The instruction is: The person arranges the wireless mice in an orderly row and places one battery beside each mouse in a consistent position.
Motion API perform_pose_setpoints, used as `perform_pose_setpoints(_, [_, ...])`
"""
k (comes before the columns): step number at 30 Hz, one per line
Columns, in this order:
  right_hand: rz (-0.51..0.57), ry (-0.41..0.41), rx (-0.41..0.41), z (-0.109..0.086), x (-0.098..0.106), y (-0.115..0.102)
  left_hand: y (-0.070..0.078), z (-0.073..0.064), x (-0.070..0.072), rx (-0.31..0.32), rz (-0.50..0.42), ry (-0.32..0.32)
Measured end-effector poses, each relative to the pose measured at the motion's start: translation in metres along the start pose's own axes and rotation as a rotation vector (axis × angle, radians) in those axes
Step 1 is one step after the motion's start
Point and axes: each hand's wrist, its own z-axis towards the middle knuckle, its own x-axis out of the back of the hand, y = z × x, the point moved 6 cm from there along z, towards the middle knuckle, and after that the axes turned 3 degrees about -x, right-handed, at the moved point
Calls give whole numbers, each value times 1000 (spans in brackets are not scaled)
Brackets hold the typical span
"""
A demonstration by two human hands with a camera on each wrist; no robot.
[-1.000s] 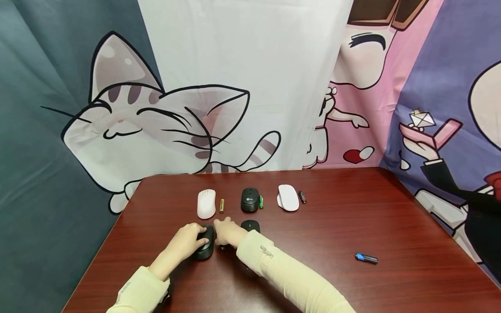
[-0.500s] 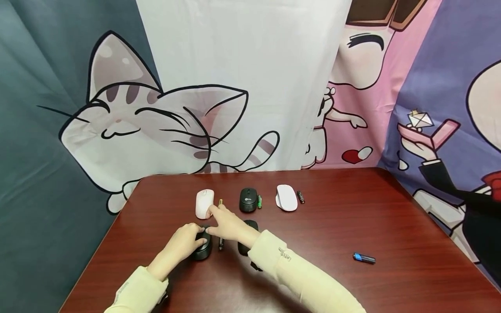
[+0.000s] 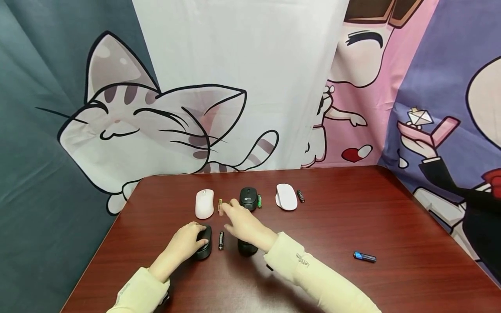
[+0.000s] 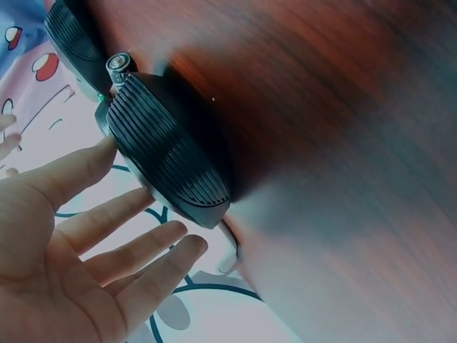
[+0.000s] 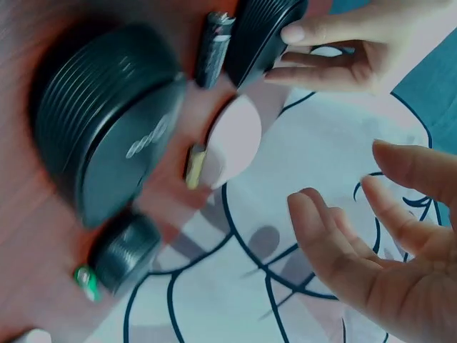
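Note:
At the near left of the table, my left hand (image 3: 184,245) rests its thumb and a finger on a black computer mouse (image 3: 204,248); its other fingers are extended in the left wrist view. Just right of that mouse lies a black AA battery (image 3: 221,240), which touches neither hand. My right hand (image 3: 246,221) hovers with fingers apart and holds nothing. Under it, a second black mouse (image 3: 247,249) is partly hidden. Near its fingertips are a gold battery (image 3: 220,204) and a white mouse (image 3: 204,204).
Along the back row stand a black mouse (image 3: 248,194) with a green battery (image 3: 259,201) and a white mouse (image 3: 286,197) with a dark battery (image 3: 300,196). A blue-and-black battery (image 3: 365,257) lies to the right. Printed cloth (image 3: 250,43) hangs behind the table.
My right hand has withdrawn from beside the left black mouse and moved right, which uncovers the black battery and covers part of the second black mouse. My left hand stays on its mouse.

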Motion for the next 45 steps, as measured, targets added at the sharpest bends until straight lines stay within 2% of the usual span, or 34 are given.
perform_pose_setpoints(3, [-49,25,23,-7,3,8,2,-1,-1,-6,-7,18])
perform_pose_setpoints(9, [-53,42,5,-20,9,26,8,1,-2,-28,-27,60])
perform_pose_setpoints(16, [-88,165,-32,-36,25,49,18,9,-1,-66,-41,94])
perform_pose_setpoints(24, [-102,262,-57,-59,44,74,29,14,2,-99,-93,175])
perform_pose_setpoints(26, [-108,275,-66,-65,49,79,32,15,2,-103,-116,176])
perform_pose_setpoints(32, [-162,263,-119,-85,64,103,37,16,3,-96,-142,172])
perform_pose_setpoints(37, [-196,241,-126,-107,76,130,42,18,2,-97,-148,182])
perform_pose_setpoints(42, [-217,190,-161,-136,82,158,45,19,-1,-102,-141,183])
perform_pose_setpoints(45, [-221,140,-200,-153,81,176,43,18,-1,-84,-151,184])
